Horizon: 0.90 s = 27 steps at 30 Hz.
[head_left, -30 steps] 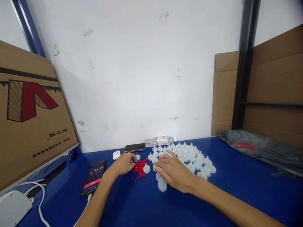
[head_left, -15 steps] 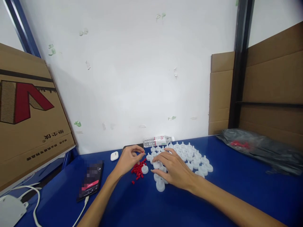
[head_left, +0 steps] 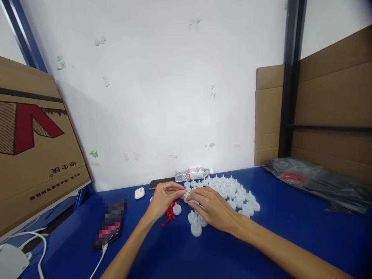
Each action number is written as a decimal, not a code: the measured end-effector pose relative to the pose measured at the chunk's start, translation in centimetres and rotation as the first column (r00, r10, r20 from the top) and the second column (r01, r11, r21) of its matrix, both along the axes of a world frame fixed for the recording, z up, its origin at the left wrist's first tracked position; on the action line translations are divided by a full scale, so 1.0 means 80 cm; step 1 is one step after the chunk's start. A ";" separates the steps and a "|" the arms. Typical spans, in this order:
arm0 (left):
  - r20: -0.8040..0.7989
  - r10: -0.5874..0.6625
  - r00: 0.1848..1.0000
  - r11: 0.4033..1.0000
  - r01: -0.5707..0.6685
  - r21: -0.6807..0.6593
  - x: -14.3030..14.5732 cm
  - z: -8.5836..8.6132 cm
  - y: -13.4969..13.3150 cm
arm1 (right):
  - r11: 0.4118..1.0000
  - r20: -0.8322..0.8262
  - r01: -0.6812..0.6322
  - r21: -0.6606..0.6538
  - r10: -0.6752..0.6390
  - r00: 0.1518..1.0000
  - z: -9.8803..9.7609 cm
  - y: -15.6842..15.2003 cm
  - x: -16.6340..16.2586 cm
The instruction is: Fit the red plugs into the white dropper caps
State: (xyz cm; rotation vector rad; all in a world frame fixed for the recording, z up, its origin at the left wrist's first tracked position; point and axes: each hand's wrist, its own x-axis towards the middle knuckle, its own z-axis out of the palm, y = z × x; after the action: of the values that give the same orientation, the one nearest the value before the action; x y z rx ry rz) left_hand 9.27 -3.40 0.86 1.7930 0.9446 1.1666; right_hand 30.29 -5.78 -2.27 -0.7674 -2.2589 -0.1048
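My left hand is closed in a pinch, with a small red cap just showing at its fingertips. Close beside it, my right hand has its thumb and fingers around a white spouted cap, partly hidden by the fingers. The two sets of fingertips nearly meet over that cap. Under my left hand lies a pile of small red caps, with one white spouted cap standing at its edge. Several more white spouted caps stand behind and around my right hand.
A clear bottle lies along the wall beside a dark phone. A white earbud case and a cabled phone lie to the left. Grey plastic bagging lies right, and cardboard leans at the left.
My left hand has moved right, bringing the red cap to the right hand's fingertips. My right hand's fingers have drawn closer together. The view has shifted slightly.
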 end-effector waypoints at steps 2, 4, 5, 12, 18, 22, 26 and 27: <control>-0.026 -0.010 1.000 1.000 0.010 0.003 0.002 -0.001 -0.001 | 1.000 0.002 -0.004 0.001 0.004 1.000 0.000 0.000 0.001; -0.047 -0.027 0.999 1.000 0.027 -0.007 0.003 -0.004 -0.001 | 1.000 0.014 -0.009 0.004 0.009 1.000 0.000 0.000 0.002; -0.055 -0.035 0.998 0.999 0.034 -0.013 0.003 -0.005 -0.001 | 1.000 0.023 -0.013 0.006 0.013 1.000 0.000 0.001 0.003; 0.103 -0.137 0.985 0.968 0.155 -0.198 0.001 0.001 -0.007 | 0.987 -0.011 -0.062 0.146 0.064 0.998 0.002 0.001 0.004; 0.324 -0.388 0.863 0.796 0.491 -0.354 0.002 0.008 -0.023 | 0.930 -0.009 -0.141 0.339 0.154 0.988 0.013 -0.011 0.003; 0.364 -0.415 0.834 0.773 0.534 -0.342 0.003 0.001 -0.023 | 0.898 -0.017 -0.153 0.412 0.175 0.984 0.019 -0.018 0.000; 0.284 -0.382 0.879 0.832 0.462 -0.308 0.002 -0.004 -0.018 | 0.880 0.013 -0.157 0.448 0.169 0.986 0.019 -0.019 -0.005; 0.255 -0.379 0.889 0.843 0.446 -0.301 0.002 -0.005 -0.017 | 0.877 0.017 -0.160 0.454 0.171 0.985 0.019 -0.019 -0.005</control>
State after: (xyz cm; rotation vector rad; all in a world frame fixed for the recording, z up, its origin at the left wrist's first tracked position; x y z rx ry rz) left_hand 9.41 -4.76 0.48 1.4680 0.5680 0.8087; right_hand 29.86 -7.28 -0.77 -0.3205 -2.1450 -0.5211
